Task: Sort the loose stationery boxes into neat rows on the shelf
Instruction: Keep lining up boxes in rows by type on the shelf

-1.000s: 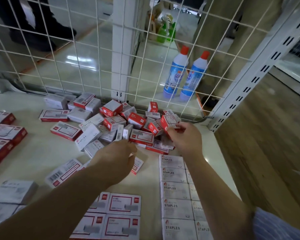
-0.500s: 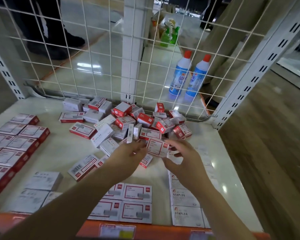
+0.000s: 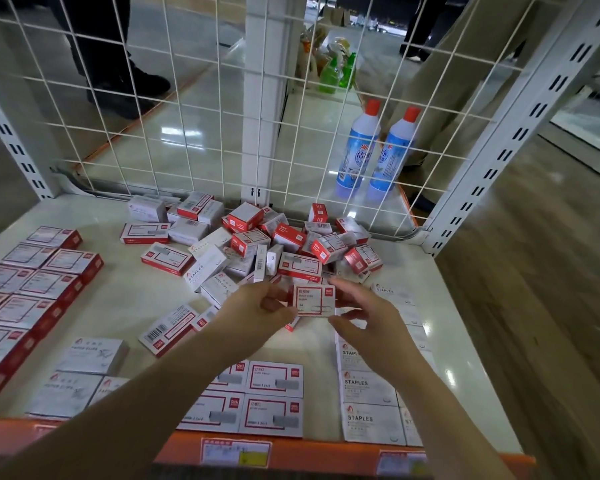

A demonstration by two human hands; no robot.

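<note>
Item: red-and-white paper clip box point(image 3: 313, 301), held above the shelf point(image 3: 118, 306), just in front of the loose pile point(image 3: 274, 244). Left hand point(image 3: 257, 308) and right hand point(image 3: 364, 317) fingers pinch its sides. Handling: square it, label up, before placing with matching rows.

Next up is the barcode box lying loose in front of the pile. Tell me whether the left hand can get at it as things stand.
Probably yes: the barcode box lies apart, uncovered, beside the left hand. That hand pinches a paper clip box first.

Both forearms extended forward; left hand point(image 3: 257, 308) and right hand point(image 3: 364, 317) each pinch one small box point(image 3: 314, 300) between them.
</note>
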